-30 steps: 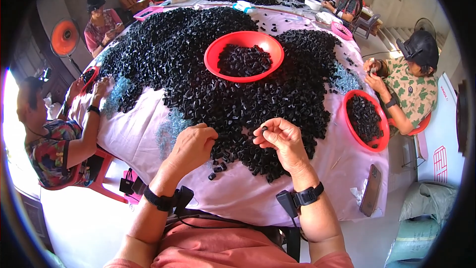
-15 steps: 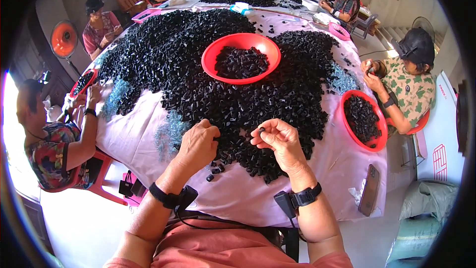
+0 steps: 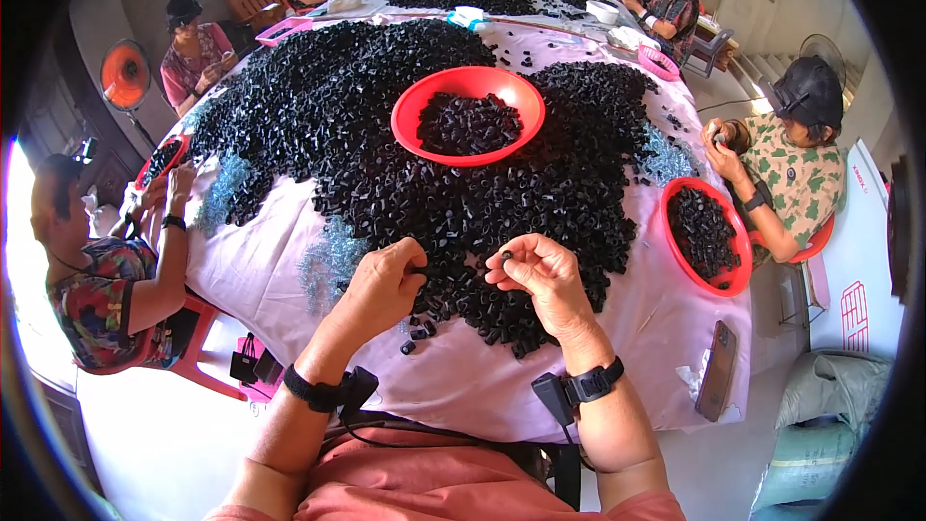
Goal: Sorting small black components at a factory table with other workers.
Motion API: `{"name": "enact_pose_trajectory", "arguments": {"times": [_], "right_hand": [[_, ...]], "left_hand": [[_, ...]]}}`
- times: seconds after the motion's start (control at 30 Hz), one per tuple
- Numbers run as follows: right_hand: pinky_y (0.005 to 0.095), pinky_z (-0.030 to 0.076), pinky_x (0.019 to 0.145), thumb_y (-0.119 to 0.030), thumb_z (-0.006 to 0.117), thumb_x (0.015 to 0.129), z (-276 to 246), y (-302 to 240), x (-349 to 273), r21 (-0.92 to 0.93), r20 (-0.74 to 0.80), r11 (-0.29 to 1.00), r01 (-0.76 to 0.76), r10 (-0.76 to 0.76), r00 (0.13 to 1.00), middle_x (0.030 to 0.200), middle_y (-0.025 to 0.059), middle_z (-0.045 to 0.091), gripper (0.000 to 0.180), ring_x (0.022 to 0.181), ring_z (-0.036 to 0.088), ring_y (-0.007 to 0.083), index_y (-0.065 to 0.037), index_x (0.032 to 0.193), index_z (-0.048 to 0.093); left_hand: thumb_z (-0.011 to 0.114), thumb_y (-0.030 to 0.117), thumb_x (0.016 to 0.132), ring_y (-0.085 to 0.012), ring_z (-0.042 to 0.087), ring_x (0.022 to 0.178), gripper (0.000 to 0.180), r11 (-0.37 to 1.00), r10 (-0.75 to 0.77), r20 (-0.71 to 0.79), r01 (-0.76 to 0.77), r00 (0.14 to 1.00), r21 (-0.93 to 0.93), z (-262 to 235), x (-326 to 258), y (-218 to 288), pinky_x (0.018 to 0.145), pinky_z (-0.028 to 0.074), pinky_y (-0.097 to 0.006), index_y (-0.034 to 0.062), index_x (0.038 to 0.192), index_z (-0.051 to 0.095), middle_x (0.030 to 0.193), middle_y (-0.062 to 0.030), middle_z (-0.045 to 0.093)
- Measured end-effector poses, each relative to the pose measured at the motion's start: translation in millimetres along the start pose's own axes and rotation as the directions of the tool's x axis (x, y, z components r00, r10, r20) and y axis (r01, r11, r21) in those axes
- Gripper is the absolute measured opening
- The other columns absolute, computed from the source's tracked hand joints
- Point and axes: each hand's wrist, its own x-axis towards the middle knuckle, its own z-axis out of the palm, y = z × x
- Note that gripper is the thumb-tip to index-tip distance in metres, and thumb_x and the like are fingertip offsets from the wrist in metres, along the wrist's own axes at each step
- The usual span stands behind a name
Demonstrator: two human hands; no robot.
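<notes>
A broad heap of small black tube-like plastic pieces (image 3: 463, 203) covers the middle of the cloth-covered table. Above its near edge, my left hand (image 3: 384, 282) is closed, thumb and fingers pinched on a small dark piece that is mostly hidden. My right hand (image 3: 542, 275) holds a small black plastic piece (image 3: 506, 256) between thumb and fingertips, level with the left hand and a short way to its right. A few loose black pieces (image 3: 417, 335) lie on the cloth below my left hand. Beyond both hands, a red bowl (image 3: 405, 140) of black pieces rests on the heap.
Beside my left hand lies a tangle of bluish clear bits (image 3: 333, 260). At the right edge are a red basin (image 3: 745, 260) of black pieces and a phone (image 3: 718, 371). A co-worker (image 3: 796, 164) sits to the right, another (image 3: 106, 270) to the left; several more sit farther back.
My left hand has turned slightly and shifted a little to the right. My right hand has barely moved, still pinching its black piece.
</notes>
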Motion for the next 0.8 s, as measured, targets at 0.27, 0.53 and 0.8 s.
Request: {"name": "enact_pose_trajectory", "arguments": {"times": [0.27, 0.53, 0.8], "right_hand": [[0.0291, 0.058, 0.075, -0.004, 0.064, 0.091, 2, -2, -1, -0.031, 0.009, 1.0, 0.002, -0.002, 1.0, 0.096, 0.0101, 0.071, 0.01, 0.084, 0.07, 0.0177, -0.004, 0.101, 0.064], [0.0271, 0.057, 0.075, -0.002, 0.062, 0.092, 2, -3, -1, -0.024, 0.013, 1.0, -0.011, 0.011, 1.0, 0.096, 0.0079, 0.07, 0.011, 0.085, 0.07, 0.0157, -0.003, 0.103, 0.064], [0.0286, 0.058, 0.075, -0.005, 0.063, 0.092, 0, 0, 0, -0.04, 0.022, 0.999, 0.008, -0.007, 1.0, 0.096, 0.0089, 0.07, 0.009, 0.084, 0.07, 0.0166, -0.004, 0.101, 0.063]], "left_hand": [[0.065, -0.002, 0.081, -0.019, 0.068, 0.08, 0.022, 0.951, 0.001, 0.054, 0.016, 0.999, -0.309, -3, -1, 19, 0.074, 0.054, -0.032, -0.0004, 0.101, 0.06, 0.09, -0.0094, 0.069], [0.065, -0.005, 0.077, -0.0262, 0.068, 0.078, 0.021, 0.994, 0.06, -0.009, -0.06, 0.998, -0.091, 5, 3, 8, 0.069, 0.053, -0.034, -0.0001, 0.097, 0.063, 0.09, -0.0145, 0.067], [0.063, -0.004, 0.076, -0.0337, 0.065, 0.077, 0.015, 0.987, 0.146, -0.105, -0.138, 0.984, 0.082, 19, 6, 3, 0.068, 0.053, -0.039, 0.0007, 0.09, 0.067, 0.091, -0.0132, 0.062]]}}
